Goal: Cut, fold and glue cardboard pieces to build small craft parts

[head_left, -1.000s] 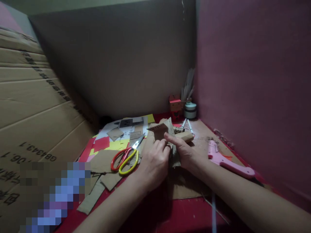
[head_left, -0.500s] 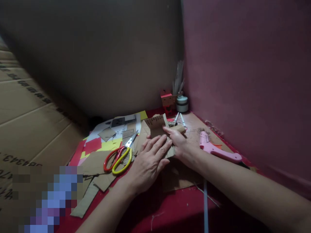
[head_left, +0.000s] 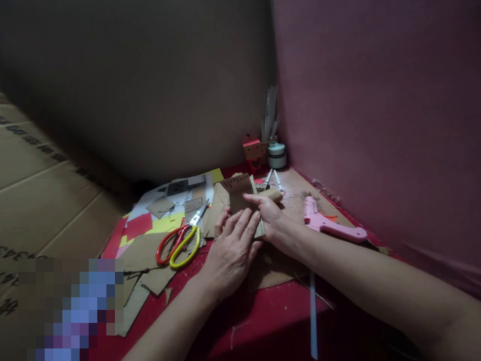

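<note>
A small open box of brown cardboard (head_left: 240, 193), its far wall ragged along the top edge, sits in front of me between both hands. My left hand (head_left: 233, 248) is closed round its near left side, with the fingers bent over the wall and hiding much of it. From the right, my right hand (head_left: 273, 219) grips the box, its thumb stretched along the inside. The fingertips under the box are hidden. Left of my left hand lie scissors (head_left: 195, 228) with one red and one yellow handle, on top of cardboard scraps (head_left: 146, 250).
A pink glue gun (head_left: 334, 226) lies to the right by the pink wall. Behind stand a small cardboard figure (head_left: 252, 149), a pale blue jar (head_left: 277, 155) and glue sticks (head_left: 269, 115). Coloured paper (head_left: 138, 225) lies at left, beside a large carton (head_left: 30, 180).
The view has shifted a little, so most things sit farther left. Both hands stay on the box; my left fingers look more bent round it, and my right thumb reaches farther inside.
</note>
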A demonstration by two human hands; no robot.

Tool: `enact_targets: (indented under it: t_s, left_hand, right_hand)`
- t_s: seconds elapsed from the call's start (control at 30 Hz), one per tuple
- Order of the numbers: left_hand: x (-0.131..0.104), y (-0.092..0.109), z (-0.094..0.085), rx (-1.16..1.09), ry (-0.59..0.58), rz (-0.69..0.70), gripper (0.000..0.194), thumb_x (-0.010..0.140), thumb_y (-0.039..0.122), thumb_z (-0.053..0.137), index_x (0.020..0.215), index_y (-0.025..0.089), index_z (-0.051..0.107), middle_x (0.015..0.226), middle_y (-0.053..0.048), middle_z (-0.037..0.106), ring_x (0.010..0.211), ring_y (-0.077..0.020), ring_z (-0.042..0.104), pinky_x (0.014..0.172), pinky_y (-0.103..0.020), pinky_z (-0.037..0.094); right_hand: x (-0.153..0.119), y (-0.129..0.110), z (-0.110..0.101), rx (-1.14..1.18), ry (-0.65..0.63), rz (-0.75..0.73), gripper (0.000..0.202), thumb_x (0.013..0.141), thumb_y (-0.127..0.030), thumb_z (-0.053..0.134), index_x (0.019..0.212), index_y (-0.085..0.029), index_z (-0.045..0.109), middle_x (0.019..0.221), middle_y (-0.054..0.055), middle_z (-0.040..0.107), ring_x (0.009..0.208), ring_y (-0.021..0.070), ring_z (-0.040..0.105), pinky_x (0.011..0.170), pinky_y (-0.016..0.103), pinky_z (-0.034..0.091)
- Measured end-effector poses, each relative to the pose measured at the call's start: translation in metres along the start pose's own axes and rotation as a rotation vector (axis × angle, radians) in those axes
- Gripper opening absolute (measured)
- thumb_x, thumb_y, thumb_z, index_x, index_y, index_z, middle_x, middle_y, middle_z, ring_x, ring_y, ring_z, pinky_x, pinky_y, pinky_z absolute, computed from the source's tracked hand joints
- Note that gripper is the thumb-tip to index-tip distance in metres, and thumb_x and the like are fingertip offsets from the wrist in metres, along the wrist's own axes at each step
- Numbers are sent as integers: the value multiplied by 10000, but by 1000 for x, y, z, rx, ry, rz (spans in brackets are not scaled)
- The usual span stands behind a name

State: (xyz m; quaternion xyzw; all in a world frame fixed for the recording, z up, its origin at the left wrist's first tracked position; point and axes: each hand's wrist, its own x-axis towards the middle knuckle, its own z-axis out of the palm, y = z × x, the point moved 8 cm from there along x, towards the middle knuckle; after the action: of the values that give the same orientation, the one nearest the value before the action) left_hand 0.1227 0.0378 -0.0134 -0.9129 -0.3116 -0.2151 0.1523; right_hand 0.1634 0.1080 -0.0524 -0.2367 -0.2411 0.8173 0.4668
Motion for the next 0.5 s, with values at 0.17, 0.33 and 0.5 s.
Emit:
enact_targets:
  t_s: [0.17, 0.33, 0.5]
  left_hand:
    - [-1, 3, 1, 47, 72, -7, 436, 912, 263, 389, 1319, 108, 399, 1302, -143, 500, 1185, -275, 406, 1038, -503, 293]
    - [-2, 8, 4, 47, 105, -44, 442, 911, 243, 384, 1324, 86, 379, 1299, -162, 480, 1190, -291, 386, 1018, -520, 318]
    - [-4, 10, 8, -29, 63, -72, 454, 904, 200, 365, 1329, 43, 353, 1316, -194, 428, 1223, -312, 350, 1035, -537, 287]
  right_hand:
    - [-7, 11, 6, 139, 44, 158, 370, 896, -300, 313, 900, -51, 588, 615, 110, 667, 495, 181, 632, 395, 243, 487]
    - [-9, 10, 8, 140, 51, 149, 392, 898, -276, 294, 926, -37, 604, 642, 117, 682, 523, 173, 641, 419, 230, 493]
    - [-5, 14, 6, 124, 72, 159, 449, 922, -282, 220, 979, -50, 601, 690, 114, 686, 573, 178, 650, 566, 289, 536]
